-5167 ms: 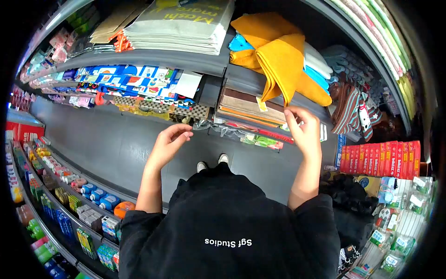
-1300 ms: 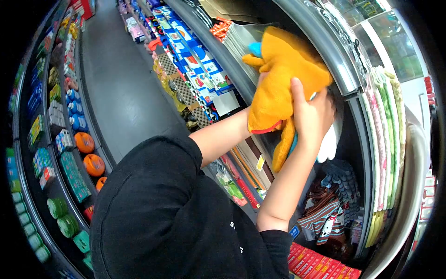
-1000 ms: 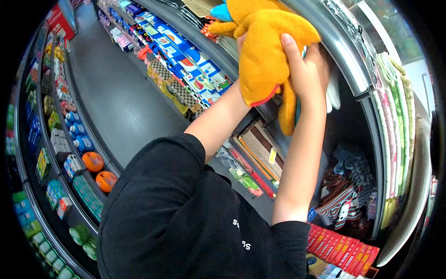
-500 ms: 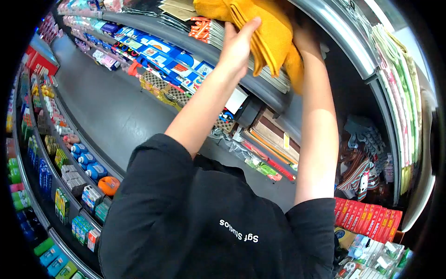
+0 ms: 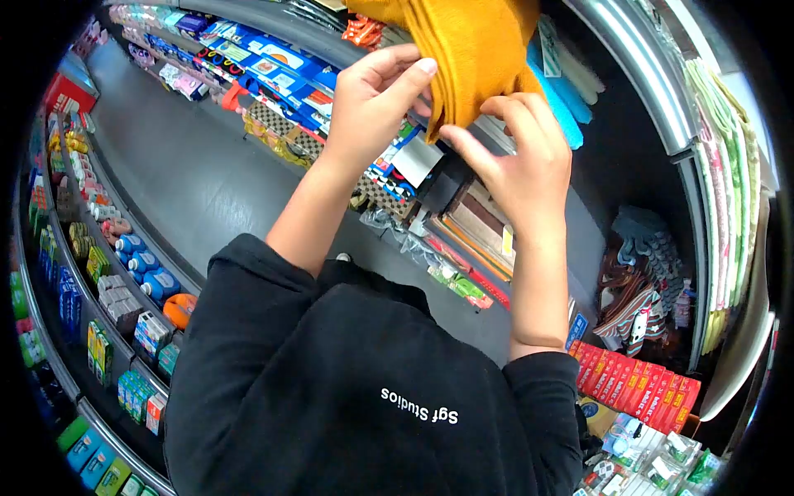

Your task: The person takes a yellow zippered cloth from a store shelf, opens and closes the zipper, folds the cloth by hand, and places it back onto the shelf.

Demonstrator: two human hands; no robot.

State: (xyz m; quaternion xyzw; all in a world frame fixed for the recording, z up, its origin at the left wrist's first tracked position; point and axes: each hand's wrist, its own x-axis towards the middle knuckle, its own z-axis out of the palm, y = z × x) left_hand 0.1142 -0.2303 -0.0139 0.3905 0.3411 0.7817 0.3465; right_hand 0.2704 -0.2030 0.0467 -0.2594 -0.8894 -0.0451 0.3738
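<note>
A folded mustard-yellow cloth point(image 5: 480, 50) is at the top of the view, over a shelf. My left hand point(image 5: 376, 103) pinches its left folded edge, with the thumb on top and the other fingers curled behind. My right hand point(image 5: 525, 153) is at the cloth's lower right edge, thumb and fingers apart and curved, the fingertips close to the fabric. Whether they touch it is hard to tell. Behind the cloth on the right lies a bright blue folded cloth point(image 5: 562, 99).
Green and white patterned cloths point(image 5: 719, 182) hang at the right. Red boxes point(image 5: 637, 384) stand in a row at lower right. Striped textiles point(image 5: 633, 314) sit in a dark shelf bay. Shelves with blue bottles point(image 5: 157, 285) curve along the left, beside the grey floor point(image 5: 190, 165).
My right hand has come out from behind the yellow cloth to its lower edge, with its fingers spread. My left hand has moved left and down slightly. The blue cloth now shows.
</note>
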